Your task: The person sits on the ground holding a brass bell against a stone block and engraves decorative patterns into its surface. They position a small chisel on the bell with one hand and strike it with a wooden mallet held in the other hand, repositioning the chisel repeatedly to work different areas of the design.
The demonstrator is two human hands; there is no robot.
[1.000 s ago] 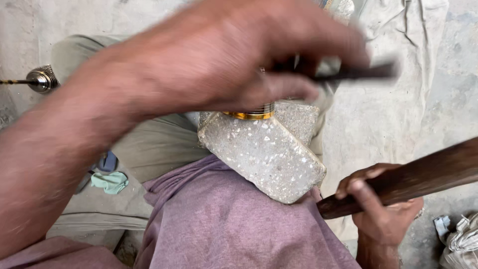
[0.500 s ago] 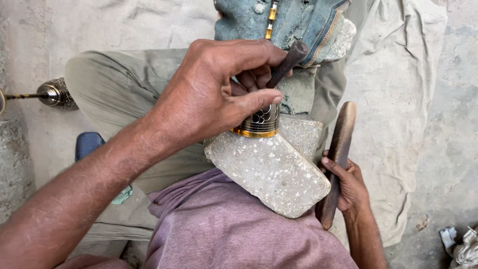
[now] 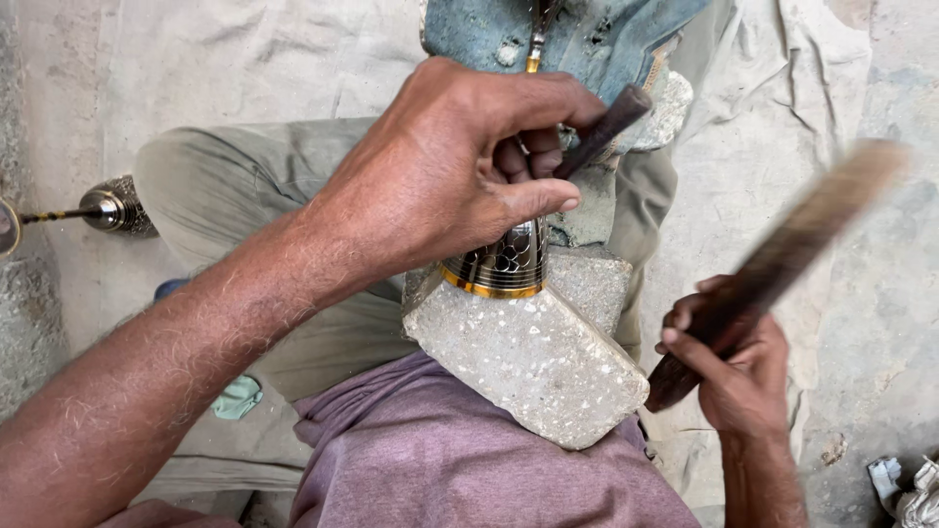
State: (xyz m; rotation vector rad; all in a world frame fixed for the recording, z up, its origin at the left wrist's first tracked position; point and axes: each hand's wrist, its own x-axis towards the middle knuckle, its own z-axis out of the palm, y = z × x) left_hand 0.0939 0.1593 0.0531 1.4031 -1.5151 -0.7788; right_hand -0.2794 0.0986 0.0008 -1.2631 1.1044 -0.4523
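Dusty cloth-covered floor behind, the right hand (image 3: 738, 376) now swings its gripped brown wooden stick (image 3: 773, 269) up toward 2 o'clock, blurred, while the left hand (image 3: 450, 176) pinches a dark punch (image 3: 597, 132) on the patterned brass piece (image 3: 499, 264) atop the speckled grey stone block (image 3: 533, 357)

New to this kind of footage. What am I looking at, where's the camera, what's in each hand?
There is no machine here: a person works with two bare hands. The one camera sits on that person's head and looks down, so you see their own forearms, lap and bent legs.

The left hand closes around a dark, thin tool and rests over a small patterned metal piece with a gold rim. That piece stands on a speckled stone block, which lies propped on the person's leg.

The right hand has its grip on a dark wooden stick, raised and blurred by motion.

Underneath lies pale cloth over the ground. At the left edge lies another shiny metal object on a thin rod; a blue denim-like fabric shows at the top.
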